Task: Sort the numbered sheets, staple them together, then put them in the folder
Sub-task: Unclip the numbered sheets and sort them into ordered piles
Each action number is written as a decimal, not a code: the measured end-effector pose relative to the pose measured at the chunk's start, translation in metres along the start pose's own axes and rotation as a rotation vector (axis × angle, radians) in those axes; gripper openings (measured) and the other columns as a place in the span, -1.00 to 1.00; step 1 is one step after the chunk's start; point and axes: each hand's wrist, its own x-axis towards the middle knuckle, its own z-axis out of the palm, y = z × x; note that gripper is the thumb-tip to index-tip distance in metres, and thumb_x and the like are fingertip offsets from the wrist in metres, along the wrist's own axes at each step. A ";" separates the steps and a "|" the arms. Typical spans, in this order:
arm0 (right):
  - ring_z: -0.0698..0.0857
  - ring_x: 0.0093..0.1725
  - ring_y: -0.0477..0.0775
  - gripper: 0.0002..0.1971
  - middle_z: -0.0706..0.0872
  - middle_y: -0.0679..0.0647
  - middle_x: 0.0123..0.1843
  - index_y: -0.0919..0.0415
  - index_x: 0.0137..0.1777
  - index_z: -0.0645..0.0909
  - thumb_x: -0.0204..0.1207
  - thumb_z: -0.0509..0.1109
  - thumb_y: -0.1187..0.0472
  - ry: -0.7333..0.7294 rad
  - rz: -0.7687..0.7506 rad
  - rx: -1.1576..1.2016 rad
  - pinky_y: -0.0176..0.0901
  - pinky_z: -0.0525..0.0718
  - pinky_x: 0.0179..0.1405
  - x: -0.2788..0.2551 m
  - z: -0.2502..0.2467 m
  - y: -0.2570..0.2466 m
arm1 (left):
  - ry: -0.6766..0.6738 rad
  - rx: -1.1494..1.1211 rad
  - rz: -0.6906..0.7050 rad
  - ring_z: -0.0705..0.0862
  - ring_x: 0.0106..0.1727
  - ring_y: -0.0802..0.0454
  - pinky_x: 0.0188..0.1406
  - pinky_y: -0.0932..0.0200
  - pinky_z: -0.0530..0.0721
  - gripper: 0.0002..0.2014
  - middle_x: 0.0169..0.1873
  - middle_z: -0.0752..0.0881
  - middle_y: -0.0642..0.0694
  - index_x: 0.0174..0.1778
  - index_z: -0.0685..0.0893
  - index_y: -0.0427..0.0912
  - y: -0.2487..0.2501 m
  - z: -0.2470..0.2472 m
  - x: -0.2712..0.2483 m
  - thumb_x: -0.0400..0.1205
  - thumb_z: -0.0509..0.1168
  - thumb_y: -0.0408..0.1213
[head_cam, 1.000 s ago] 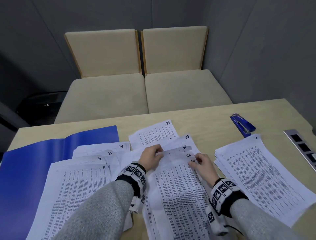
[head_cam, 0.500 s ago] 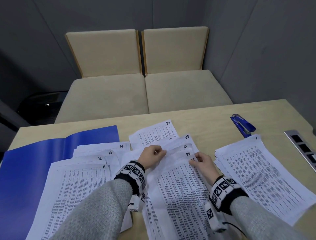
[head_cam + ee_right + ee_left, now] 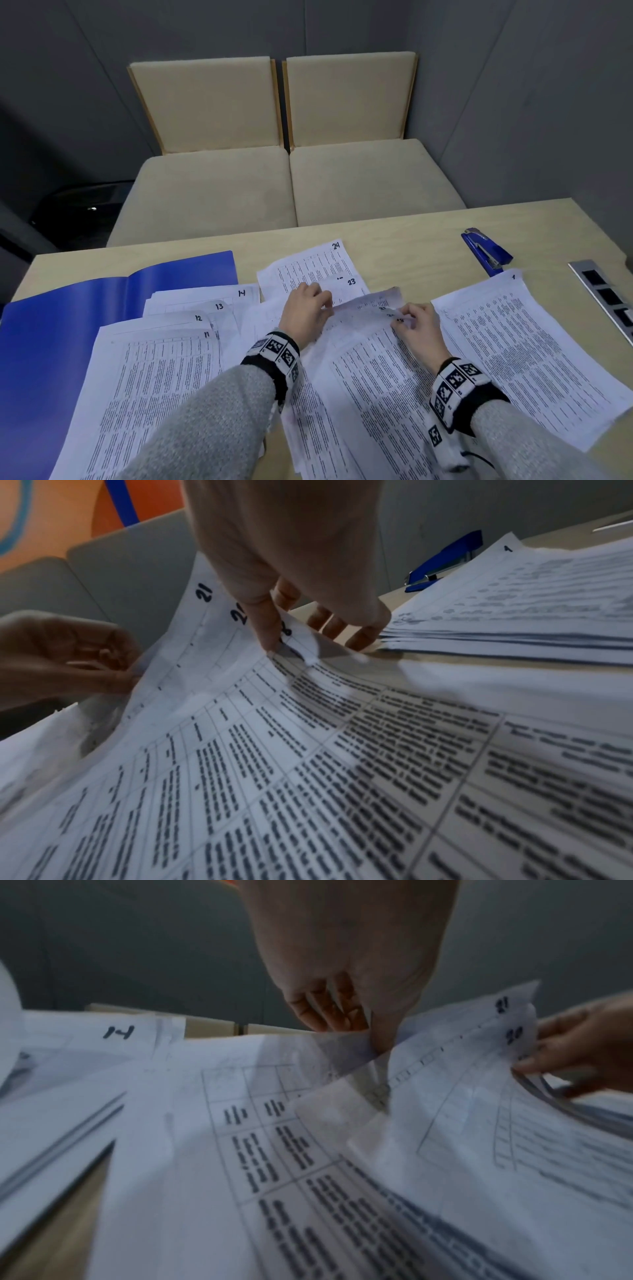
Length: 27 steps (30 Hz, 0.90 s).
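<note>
A fanned bundle of numbered sheets [image 3: 370, 359] lies mid-table, its top edge curled up off the surface. My left hand [image 3: 323, 305] pinches that raised edge at its left, seen close in the left wrist view [image 3: 369, 1037]. My right hand [image 3: 402, 317] pinches the right corner, thumb on top beside the numbers 21 and 20 [image 3: 284, 639]. Behind the bundle lie sheets 23 [image 3: 346, 287] and 24 [image 3: 308, 265]. Sheets 11 to 14 [image 3: 161, 359] overlap at the left, partly on the open blue folder [image 3: 51, 342]. A pile topped by sheet 1 [image 3: 513, 342] sits at the right, the blue stapler [image 3: 486, 251] beyond it.
A metal socket strip [image 3: 603, 301] is set into the table near the right edge. Two beige chairs [image 3: 284, 178] stand against the far side of the table. Bare wood [image 3: 394, 246] shows between sheet 24 and the stapler.
Both hands have raised the top edge of the middle bundle, which lay flat before. The right hand slid slightly right along the corner. The other piles have not moved.
</note>
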 end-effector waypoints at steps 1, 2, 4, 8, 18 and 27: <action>0.41 0.24 0.11 -0.88 0.39 0.00 0.12 0.08 -0.19 0.59 0.44 0.47 0.28 0.023 -0.006 -0.009 0.09 0.54 0.24 0.000 0.001 -0.002 | 0.030 0.019 0.051 0.53 -0.27 -0.11 -0.27 0.01 0.58 -0.88 -0.33 0.63 -0.08 -0.27 0.66 -0.17 0.000 0.000 -0.002 0.46 0.48 -0.29; 0.33 0.27 0.08 -0.90 0.35 0.00 0.17 0.14 -0.18 0.60 0.45 0.47 0.31 0.036 -0.019 -0.015 -0.01 0.46 0.26 0.000 0.001 -0.003 | 0.034 0.038 0.096 0.53 -0.34 -0.09 -0.35 0.03 0.60 -0.85 -0.40 0.61 -0.06 -0.33 0.64 -0.17 0.000 0.001 -0.003 0.43 0.51 -0.32; 0.25 0.31 0.05 -0.94 0.35 0.01 0.27 0.23 -0.18 0.61 0.45 0.46 0.33 0.041 -0.042 -0.049 -0.15 0.30 0.25 -0.001 0.001 -0.006 | 0.028 0.098 0.155 0.50 -0.42 -0.05 -0.45 0.12 0.58 -0.80 -0.48 0.58 -0.03 -0.39 0.63 -0.16 0.001 0.000 -0.003 0.40 0.55 -0.34; 0.25 0.43 0.14 -0.95 0.40 0.05 0.42 0.30 -0.18 0.65 0.46 0.44 0.32 -0.004 -0.056 -0.058 -0.12 0.24 0.28 0.000 0.000 -0.007 | 0.023 0.207 0.226 0.60 -0.40 -0.03 -0.41 0.17 0.63 -0.81 -0.40 0.71 -0.04 -0.26 0.76 -0.12 0.003 -0.004 -0.003 0.31 0.61 -0.37; 0.34 0.39 0.18 -0.85 0.43 0.08 0.29 0.35 0.01 0.68 0.48 0.44 0.32 -0.005 -0.077 -0.070 -0.18 0.35 0.25 0.002 -0.001 -0.004 | -0.004 0.020 0.243 0.69 0.03 -0.26 -0.02 -0.09 0.67 -0.87 0.19 0.68 -0.28 -0.01 0.78 -0.12 0.003 0.000 -0.004 0.57 0.38 -0.33; 0.50 0.02 0.12 -0.73 0.36 -0.10 -0.12 0.06 -0.33 0.46 0.48 0.43 0.36 -0.063 -0.040 0.009 -0.27 0.45 -0.10 -0.003 -0.005 -0.009 | -0.320 -0.220 -0.382 0.51 -0.41 0.00 -0.17 0.12 0.54 -0.53 -0.42 0.55 -0.07 -0.51 0.48 -0.19 -0.001 -0.017 0.006 0.72 0.01 -0.13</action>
